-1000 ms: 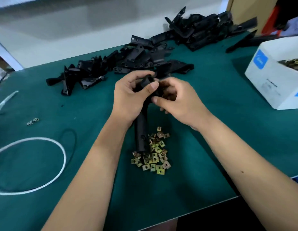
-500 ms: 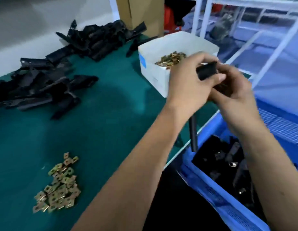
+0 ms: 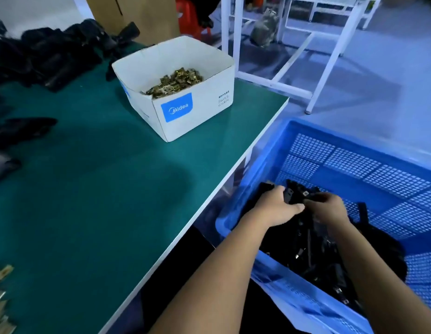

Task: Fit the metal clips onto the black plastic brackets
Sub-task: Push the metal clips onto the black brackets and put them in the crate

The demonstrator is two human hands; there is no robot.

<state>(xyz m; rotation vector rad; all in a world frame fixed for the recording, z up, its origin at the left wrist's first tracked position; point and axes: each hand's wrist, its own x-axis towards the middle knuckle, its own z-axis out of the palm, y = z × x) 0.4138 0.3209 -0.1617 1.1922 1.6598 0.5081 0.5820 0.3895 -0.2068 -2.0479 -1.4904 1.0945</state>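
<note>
loose clips (image 3: 0, 307): small heap at far-left bottom edge of the table, mostly cut off by the frame; not yet fitted.
bare brackets (image 3: 48, 51): big black pile along the table's left and back, blurred; no clips visible on them, so I judge these are the work left, and it's a lot.
table (image 3: 101, 201): green mat top, pale edge strip running diagonally down to the bottom; middle part bare mat.
box (image 3: 185, 109): white carton, blue logo on the near face, open top, near the table's right corner; brass-coloured clips (image 3: 176, 80) heaped inside, plenty of stock.
left hand (image 3: 274, 208): over the crate, fingers wrapped on the left end of a bracket (image 3: 294, 195).
right hand (image 3: 330, 208): fingers curled on the same bracket from the right; both hands grasp it, low over the crate pile.
bracket clip: a small pale square shows on the held bracket's top; looks like a fitted clip, too blurred to be sure.
step: judged as dropping a finished piece into the crate, not released yet.
crate (image 3: 342, 160): blue perforated plastic, beside and below the table edge; done brackets (image 3: 318, 256) piled at its near end, a few metal glints on them; far end shows bare mesh.
progress: early to middle by my guess; crate pile smaller than table pile.
room: pale floor, white metal frame (image 3: 330, 61) behind, brown cardboard (image 3: 137, 13) at top, something red next to it.
</note>
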